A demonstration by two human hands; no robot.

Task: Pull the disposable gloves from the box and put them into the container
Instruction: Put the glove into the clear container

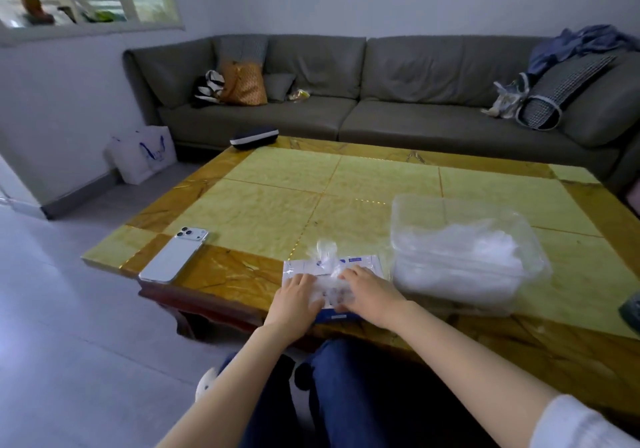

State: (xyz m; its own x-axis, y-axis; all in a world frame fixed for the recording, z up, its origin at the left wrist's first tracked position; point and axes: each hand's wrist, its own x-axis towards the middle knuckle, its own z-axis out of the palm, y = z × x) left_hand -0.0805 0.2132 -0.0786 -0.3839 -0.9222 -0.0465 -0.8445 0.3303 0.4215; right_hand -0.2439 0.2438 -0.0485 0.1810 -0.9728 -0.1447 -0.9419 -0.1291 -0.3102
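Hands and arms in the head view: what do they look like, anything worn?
Both the left hand and the right hand are bare: no gloves, rings or watch visible. The left forearm is uncovered to the frame edge. On the right arm a pale grey-white fabric sleeve begins near the elbow.

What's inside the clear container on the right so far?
Inside the clear container lies a heap of crumpled translucent white gloves, piled higher toward its right side. The hazy walls blur the lower layers, and anything under the heap is covered.
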